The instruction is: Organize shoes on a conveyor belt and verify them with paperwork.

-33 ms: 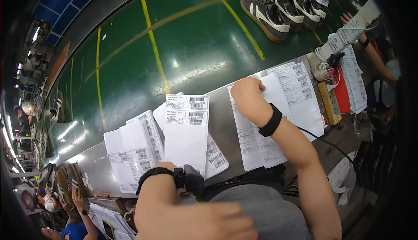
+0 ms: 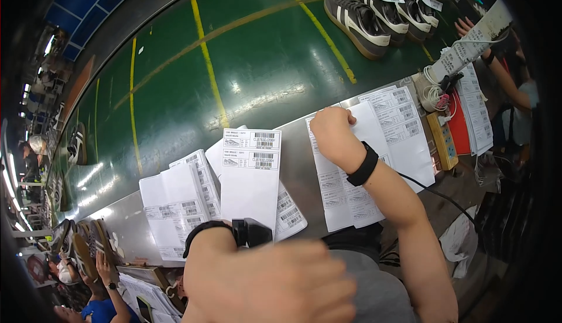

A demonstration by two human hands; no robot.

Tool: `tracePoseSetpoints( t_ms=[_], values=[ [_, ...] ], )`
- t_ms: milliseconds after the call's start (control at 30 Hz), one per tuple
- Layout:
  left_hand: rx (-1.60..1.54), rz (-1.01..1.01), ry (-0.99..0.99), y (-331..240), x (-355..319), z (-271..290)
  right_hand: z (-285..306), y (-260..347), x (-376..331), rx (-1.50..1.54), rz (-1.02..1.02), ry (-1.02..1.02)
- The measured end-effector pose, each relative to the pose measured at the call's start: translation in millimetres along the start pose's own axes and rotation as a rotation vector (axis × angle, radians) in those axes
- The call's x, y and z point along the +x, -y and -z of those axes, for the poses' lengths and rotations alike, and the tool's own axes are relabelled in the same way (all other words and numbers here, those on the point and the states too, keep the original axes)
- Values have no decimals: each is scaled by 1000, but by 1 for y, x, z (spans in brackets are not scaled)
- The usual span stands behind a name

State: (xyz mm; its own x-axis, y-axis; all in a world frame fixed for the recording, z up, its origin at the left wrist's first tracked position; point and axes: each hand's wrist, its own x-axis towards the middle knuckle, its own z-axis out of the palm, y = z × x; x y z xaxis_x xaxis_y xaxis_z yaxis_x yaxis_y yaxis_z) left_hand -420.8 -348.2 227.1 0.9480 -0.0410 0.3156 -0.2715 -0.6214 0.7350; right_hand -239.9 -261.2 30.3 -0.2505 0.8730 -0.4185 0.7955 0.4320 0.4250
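Head camera shows me two bare hands over white papers. My left hand (image 2: pixel 287 279) is up close, low in the view, and it is blurry. Its fingers look bent, but I cannot tell if they hold anything. A black strap (image 2: pixel 206 227) goes around that wrist, with a small black box (image 2: pixel 253 233) on it.

My right hand (image 2: pixel 332 128) is loosely curled on top of the right-hand papers (image 2: pixel 366 127). I cannot tell if it pinches a sheet or just rests there. It has a black band (image 2: pixel 364 166) too.

The papers lie on the shiny metal edge near me. One long sheet (image 2: pixel 250 191) sits in the middle, just past my left wrist, with little shoe drawings and bars at its top. Left of it is a messy pile of papers (image 2: pixel 178 191), some on top of others.

Behind all this is the big green table (image 2: pixel 164 106) with yellow lines (image 2: pixel 206 59). Dark shoes with white stripes (image 2: pixel 357 21) stand at its far right, with white tags on some. Off to the right I see a yellow socket box (image 2: pixel 443 138), a red folder (image 2: pixel 459 127) and another person's hand (image 2: pixel 464 26).
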Motion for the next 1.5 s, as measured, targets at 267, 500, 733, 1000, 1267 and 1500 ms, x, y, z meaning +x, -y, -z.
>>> tracePoseSetpoints(
  t_ms=[267,500,733,1000,1267,1500],
  values=[
    [-359,733,-807,147,-3,42,20,1,-2,167,-47,60],
    [-435,709,-1030,170,-13,35,13,3,-10,207,-38,31],
    [403,1043,-728,161,-26,17,-12,8,-2,263,-119,48],
    [539,1534,72,142,-37,4,-24,-1,-8,112,-104,-236],
    [677,1522,252,164,-49,-47,-32,11,-6,293,-65,-438],
    [770,1501,237,191,-41,-67,-26,-2,-31,331,-61,-231]
  ],
)
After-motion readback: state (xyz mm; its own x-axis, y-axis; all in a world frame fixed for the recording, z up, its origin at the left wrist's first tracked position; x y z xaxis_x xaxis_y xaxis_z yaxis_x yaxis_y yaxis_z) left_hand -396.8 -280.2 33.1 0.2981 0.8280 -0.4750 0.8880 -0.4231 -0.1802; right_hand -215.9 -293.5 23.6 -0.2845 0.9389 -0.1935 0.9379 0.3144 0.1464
